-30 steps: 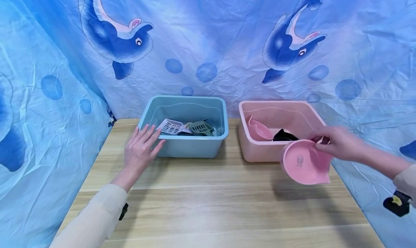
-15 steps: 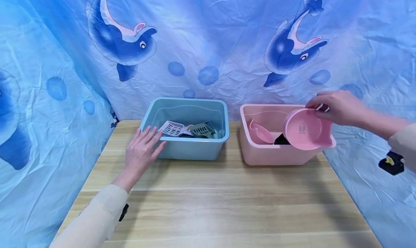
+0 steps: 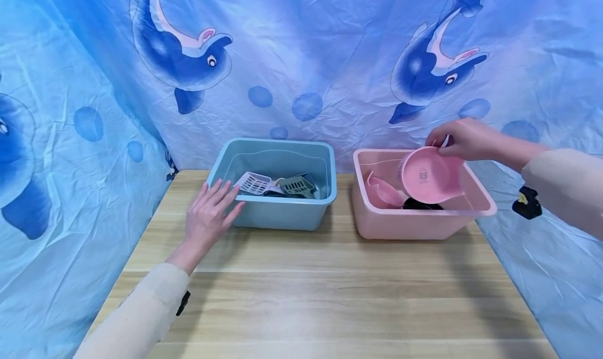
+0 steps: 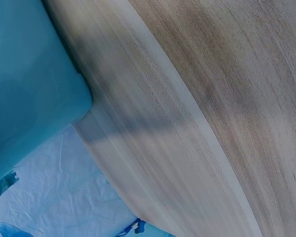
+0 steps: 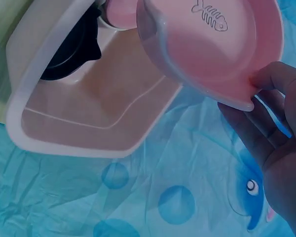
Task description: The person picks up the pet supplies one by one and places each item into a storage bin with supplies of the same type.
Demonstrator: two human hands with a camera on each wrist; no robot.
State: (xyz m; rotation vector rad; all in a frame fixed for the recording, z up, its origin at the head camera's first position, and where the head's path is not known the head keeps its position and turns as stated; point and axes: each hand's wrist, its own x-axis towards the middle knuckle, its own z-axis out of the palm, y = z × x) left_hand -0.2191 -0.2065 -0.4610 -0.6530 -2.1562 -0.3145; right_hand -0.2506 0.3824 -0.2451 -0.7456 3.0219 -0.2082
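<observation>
My right hand (image 3: 464, 139) pinches the rim of a pink pet bowl (image 3: 430, 176) with a fishbone print inside and a pointed ear on its edge. The bowl is tilted over the pink bin (image 3: 402, 224). Inside that bin lie another pink bowl (image 3: 387, 193), leaning on the left wall, and a black bowl (image 5: 71, 52). My left hand (image 3: 207, 217), fingers straight, is at the front left corner of the blue bin (image 3: 278, 215). A white slotted litter scoop (image 3: 255, 182) and a grey-green slotted scoop (image 3: 297, 185) lie in the blue bin, with darker things partly hidden under them.
Both bins stand at the back of a wooden table (image 3: 311, 285), with a gap between them. A blue curtain (image 3: 301, 60) with dolphin prints hangs behind and along both sides.
The right hand has lifted the pink bowl from in front of the pink bin and carried it back, over the bin. The left hand has stayed in place at the blue bin.
</observation>
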